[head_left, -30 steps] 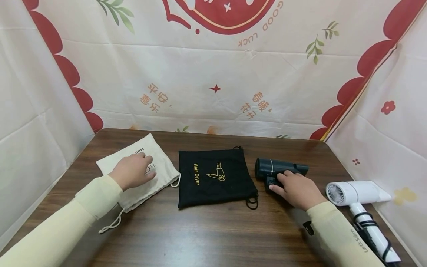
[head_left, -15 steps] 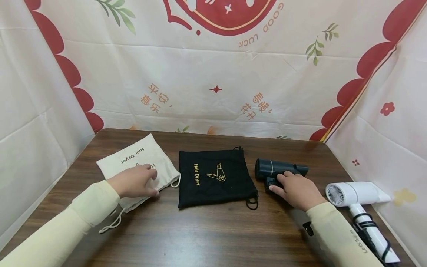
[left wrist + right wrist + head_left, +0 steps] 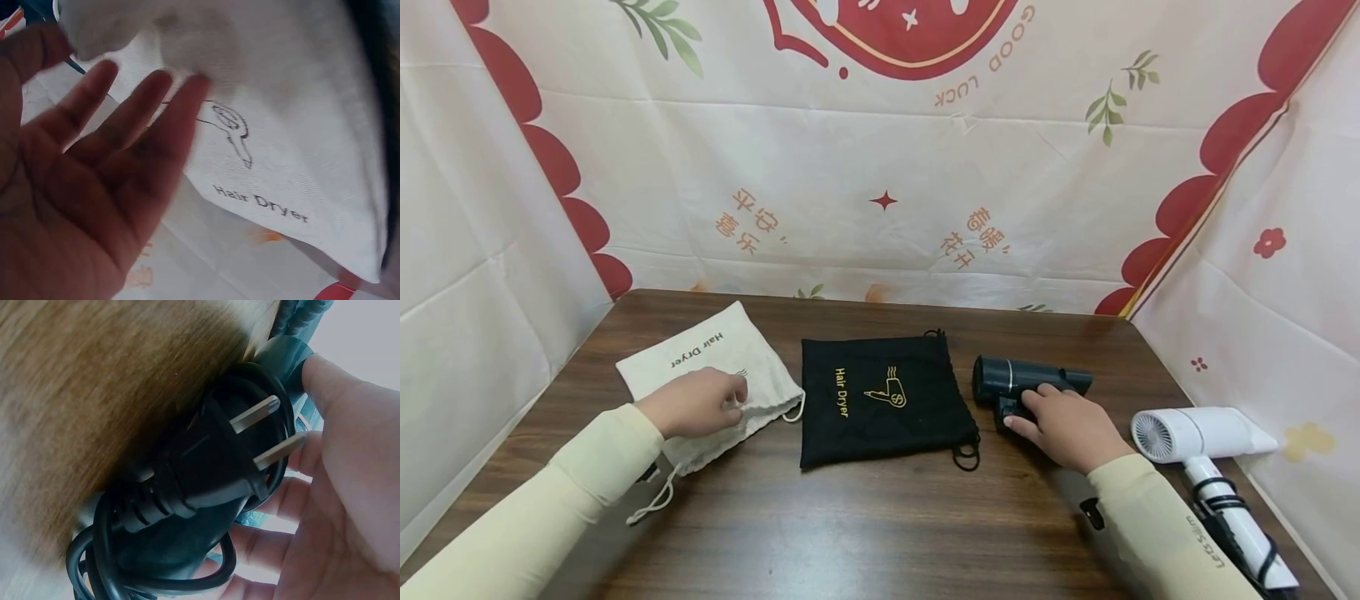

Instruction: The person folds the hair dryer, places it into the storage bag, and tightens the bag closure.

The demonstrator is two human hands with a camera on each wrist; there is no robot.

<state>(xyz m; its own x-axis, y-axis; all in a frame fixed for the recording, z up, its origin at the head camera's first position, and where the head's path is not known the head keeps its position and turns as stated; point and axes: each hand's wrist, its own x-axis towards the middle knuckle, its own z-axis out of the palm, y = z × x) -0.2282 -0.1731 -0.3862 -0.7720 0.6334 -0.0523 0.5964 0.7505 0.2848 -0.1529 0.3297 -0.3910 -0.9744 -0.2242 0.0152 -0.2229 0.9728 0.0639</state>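
Observation:
A white drawstring bag [image 3: 700, 350] marked "Hair Dryer" lies at the left of the table. My left hand [image 3: 696, 402] is over its lower right part and pinches the cloth near the drawstring mouth; the curled fingertips partly hide the grip. In the left wrist view, bunched cloth sits by the thumb. My right hand [image 3: 1071, 427] holds a dark hair dryer [image 3: 1000, 379] lying on its side, thumb and fingers about its handle. The right wrist view shows its black plug [image 3: 209, 462] with coiled cord. Flat between both hands lies a black drawstring bag [image 3: 857, 408].
On the right edge of the wooden table [image 3: 850, 533] lies a white hair dryer [image 3: 1210, 433], its black cord [image 3: 1221, 500] wound round the handle. Printed white cloth [image 3: 850, 150] hangs behind the table and along both sides.
My left hand has drawn back from over the bag's print to near its mouth, and its thumb and fingers have closed on the cloth. The right hand stays put on the dark hair dryer.

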